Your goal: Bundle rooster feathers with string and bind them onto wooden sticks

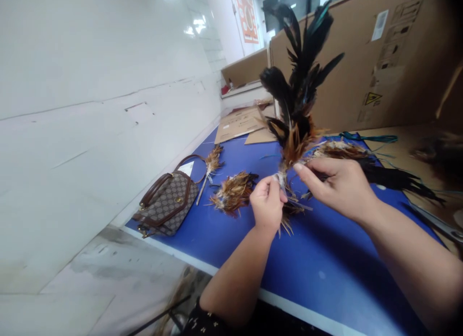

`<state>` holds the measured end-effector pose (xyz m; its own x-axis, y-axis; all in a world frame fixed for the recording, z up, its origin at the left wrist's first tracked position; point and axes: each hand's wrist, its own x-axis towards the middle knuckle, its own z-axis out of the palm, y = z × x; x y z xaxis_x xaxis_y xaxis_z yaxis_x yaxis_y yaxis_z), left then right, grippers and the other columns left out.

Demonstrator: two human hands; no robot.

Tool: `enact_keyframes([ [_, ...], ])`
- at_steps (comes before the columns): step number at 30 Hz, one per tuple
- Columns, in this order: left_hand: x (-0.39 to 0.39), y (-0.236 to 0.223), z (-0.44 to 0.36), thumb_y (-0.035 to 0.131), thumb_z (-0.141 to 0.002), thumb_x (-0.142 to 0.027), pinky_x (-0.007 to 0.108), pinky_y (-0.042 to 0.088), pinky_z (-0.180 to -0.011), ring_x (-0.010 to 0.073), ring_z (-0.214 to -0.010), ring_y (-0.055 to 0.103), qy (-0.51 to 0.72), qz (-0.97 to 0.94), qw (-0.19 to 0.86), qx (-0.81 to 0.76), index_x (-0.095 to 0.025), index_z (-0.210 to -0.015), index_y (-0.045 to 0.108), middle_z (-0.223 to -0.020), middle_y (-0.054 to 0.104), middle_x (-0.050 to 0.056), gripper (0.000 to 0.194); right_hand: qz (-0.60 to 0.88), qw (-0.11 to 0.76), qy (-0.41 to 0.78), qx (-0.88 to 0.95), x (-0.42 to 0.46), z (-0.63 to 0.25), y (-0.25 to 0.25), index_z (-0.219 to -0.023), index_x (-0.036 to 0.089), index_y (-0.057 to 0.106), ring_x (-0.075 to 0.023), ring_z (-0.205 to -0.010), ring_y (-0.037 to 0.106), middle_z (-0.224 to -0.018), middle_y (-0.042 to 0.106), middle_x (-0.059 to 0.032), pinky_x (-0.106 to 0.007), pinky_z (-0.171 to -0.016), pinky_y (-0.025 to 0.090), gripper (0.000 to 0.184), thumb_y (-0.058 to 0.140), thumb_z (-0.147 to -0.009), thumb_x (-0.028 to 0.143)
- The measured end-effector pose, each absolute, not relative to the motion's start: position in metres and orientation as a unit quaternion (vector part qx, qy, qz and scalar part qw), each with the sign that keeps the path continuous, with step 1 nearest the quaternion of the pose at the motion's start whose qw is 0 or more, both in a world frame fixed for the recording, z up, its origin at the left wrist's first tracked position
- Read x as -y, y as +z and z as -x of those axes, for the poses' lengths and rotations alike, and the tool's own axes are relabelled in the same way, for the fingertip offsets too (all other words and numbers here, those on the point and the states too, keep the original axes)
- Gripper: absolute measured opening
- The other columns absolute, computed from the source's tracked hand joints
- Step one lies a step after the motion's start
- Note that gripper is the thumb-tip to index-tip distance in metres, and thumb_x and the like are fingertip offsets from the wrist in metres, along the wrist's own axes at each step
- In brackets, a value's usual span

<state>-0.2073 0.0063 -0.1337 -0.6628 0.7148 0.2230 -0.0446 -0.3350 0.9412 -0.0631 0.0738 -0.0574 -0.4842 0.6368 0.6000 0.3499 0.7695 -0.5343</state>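
cardboard (349, 95) stands behind the feather bundle (297, 138) left fingers (265, 187) pinch, right fingers (325, 166) beside it, grip unclear, handbag (168, 203) farther left.

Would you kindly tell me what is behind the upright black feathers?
A large, printed cardboard panel stands behind the black feathers, visible to their right. Whatever the feathers directly cover cannot be seen.

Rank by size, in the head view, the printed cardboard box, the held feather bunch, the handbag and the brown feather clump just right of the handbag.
1. Printed cardboard box
2. Held feather bunch
3. Handbag
4. Brown feather clump

Apparent size only: the bunch is nearer the camera than the box.
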Motion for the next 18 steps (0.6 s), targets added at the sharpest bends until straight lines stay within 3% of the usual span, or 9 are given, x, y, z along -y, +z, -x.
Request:
enact_keyframes([
  [4,-0.005,-0.137,0.197,0.065,-0.095,-0.057,0.018,0.036,-0.046,0.0063,-0.043,0.045,0.725,-0.345,0.26,-0.536,-0.015,-0.091,0.069,-0.053,0.056,-0.004,0.042,0.276,0.407,0.256,0.832,-0.084,0.072,-0.066,-0.078,0.017,0.072,-0.0188,-0.068,0.06,-0.075,0.07,-0.0072,-0.029,-0.063,0.044,0.043,0.063,-0.095,0.055],
  [8,-0.006,-0.143,0.189,0.066,-0.094,-0.059,0.017,0.033,-0.04,0.0061,-0.04,0.045,0.726,-0.341,0.294,-0.519,-0.017,-0.088,0.061,-0.058,0.06,-0.002,0.043,0.318,0.388,0.307,0.808,-0.085,0.077,-0.072,-0.059,0.019,0.056,-0.0127,-0.049,0.043,-0.052,0.051,-0.0008,-0.027,-0.047,0.028,0.055,0.057,-0.093,0.062],
  [10,-0.006,-0.143,0.187,0.065,-0.094,-0.059,0.018,0.039,-0.041,0.0083,-0.041,0.052,0.734,-0.337,0.316,-0.498,-0.018,-0.09,0.058,-0.064,0.064,-0.001,0.042,0.34,0.374,0.33,0.798,-0.083,0.077,-0.072,-0.057,0.02,0.052,-0.011,-0.045,0.036,-0.049,0.045,0.0011,-0.027,-0.045,0.023,0.055,0.056,-0.09,0.063],
  [14,-0.009,-0.139,0.194,0.061,-0.096,-0.057,0.023,0.053,-0.051,0.0132,-0.05,0.066,0.777,-0.298,0.315,-0.456,-0.02,-0.091,0.052,-0.07,0.069,0.0,0.039,0.35,0.361,0.359,0.786,-0.081,0.076,-0.071,-0.057,0.021,0.049,-0.0103,-0.045,0.033,-0.048,0.04,0.0024,-0.027,-0.044,0.021,0.052,0.057,-0.086,0.063],
  [18,-0.01,-0.134,0.21,0.063,-0.096,-0.057,0.023,0.055,-0.058,0.0135,-0.059,0.07,0.79,-0.286,0.26,-0.476,-0.018,-0.088,0.054,-0.073,0.072,0.003,0.04,0.307,0.33,0.362,0.816,-0.081,0.079,-0.075,-0.059,0.021,0.051,-0.0115,-0.048,0.036,-0.051,0.043,0.0015,-0.027,-0.045,0.025,0.049,0.056,-0.086,0.061],
])
